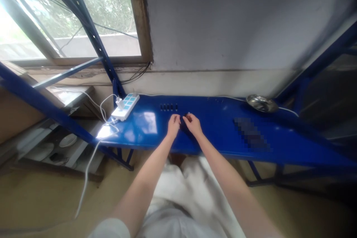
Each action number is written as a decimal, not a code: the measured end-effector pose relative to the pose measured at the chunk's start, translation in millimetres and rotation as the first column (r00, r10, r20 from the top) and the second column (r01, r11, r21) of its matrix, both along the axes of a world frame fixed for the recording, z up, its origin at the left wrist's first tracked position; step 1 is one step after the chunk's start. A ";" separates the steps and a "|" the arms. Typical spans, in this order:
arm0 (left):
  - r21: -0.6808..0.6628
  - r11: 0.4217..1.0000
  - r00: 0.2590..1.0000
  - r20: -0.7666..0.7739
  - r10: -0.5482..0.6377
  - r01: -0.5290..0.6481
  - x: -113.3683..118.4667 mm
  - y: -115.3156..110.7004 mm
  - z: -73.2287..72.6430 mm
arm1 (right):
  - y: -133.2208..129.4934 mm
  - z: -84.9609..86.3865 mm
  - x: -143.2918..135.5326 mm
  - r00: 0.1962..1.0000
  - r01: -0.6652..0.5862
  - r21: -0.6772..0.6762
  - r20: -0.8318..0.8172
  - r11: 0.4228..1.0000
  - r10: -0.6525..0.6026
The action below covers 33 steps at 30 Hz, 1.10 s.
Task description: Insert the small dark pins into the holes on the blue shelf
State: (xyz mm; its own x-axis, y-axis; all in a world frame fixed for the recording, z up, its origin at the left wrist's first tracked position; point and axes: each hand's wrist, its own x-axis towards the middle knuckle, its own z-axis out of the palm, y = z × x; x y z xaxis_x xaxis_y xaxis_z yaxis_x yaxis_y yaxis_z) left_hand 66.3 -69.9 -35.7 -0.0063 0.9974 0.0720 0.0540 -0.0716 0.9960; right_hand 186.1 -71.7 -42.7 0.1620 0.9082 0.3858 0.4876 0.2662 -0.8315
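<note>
Both of my hands are over the middle of a blue table (212, 134), side by side with a small gap between them. My left hand (174, 124) has its fingers drawn together around something too small to make out. Pinched at the fingertips of my right hand (193, 123) is a small dark item, whose shape is unclear. Just beyond my left hand, several small dark pieces (168, 107) stand in a short row on the table.
A white power strip (129, 105) with a plug and cable lies at the table's left end. At the back right sits a shiny metal dish (261, 103), with a blurred-out dark object (252, 134) in front of it. Blue frame posts rise on both sides.
</note>
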 end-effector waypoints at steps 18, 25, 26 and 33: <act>-0.027 0.997 0.997 0.037 -0.073 0.074 -1.5 -4.6 7.2 | 113.6 -9.6 77.3 0.930 0.344 -0.169 0.201 0.924 -0.309; -0.033 0.996 0.997 0.028 -0.078 0.079 -1.1 -4.2 5.5 | 120.9 -14.7 74.7 0.921 0.372 -0.248 0.219 0.894 -0.323; -0.032 0.996 0.996 0.027 -0.080 0.081 -1.2 -4.1 5.0 | 121.9 -15.1 74.6 0.920 0.373 -0.255 0.223 0.892 -0.321; -0.035 0.995 0.995 0.033 -0.091 0.092 -1.8 -4.8 5.1 | 126.1 -17.1 79.6 0.924 0.320 -0.269 0.299 0.909 -0.237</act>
